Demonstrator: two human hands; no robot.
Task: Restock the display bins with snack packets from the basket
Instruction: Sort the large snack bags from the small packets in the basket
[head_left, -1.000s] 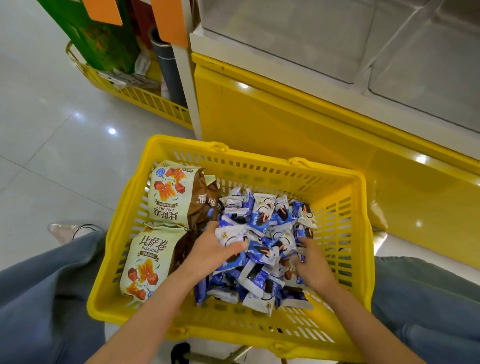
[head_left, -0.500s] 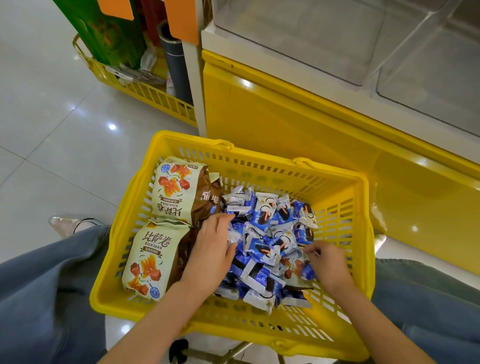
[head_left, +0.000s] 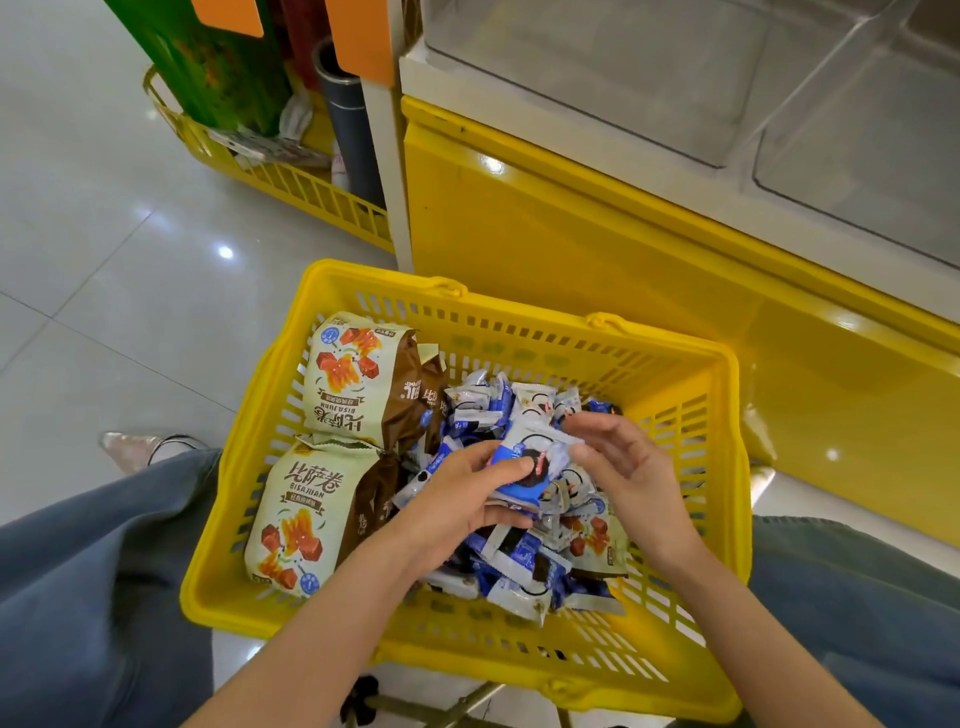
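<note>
A yellow plastic basket (head_left: 519, 306) sits in front of me between my knees. It holds two large cream-and-brown snack bags (head_left: 358, 379) on the left and a heap of several small blue-and-white snack packets (head_left: 519, 561) on the right. My left hand (head_left: 457, 504) grips a bunch of the small blue-and-white packets (head_left: 524, 462), lifted just above the heap. My right hand (head_left: 628, 473) touches the same bunch from the right, fingers loosely curved against it. Two clear display bins (head_left: 597, 67) stand above, at the top right.
The yellow cabinet front (head_left: 597, 249) under the bins rises right behind the basket. A second yellow basket (head_left: 291, 182) with a green box and a grey tube stands on the tiled floor at upper left. My jeans-clad legs flank the basket.
Both hands have come up out of the heap and met over the middle. The left hand now holds a gathered bunch of small packets, with the right hand against it.
</note>
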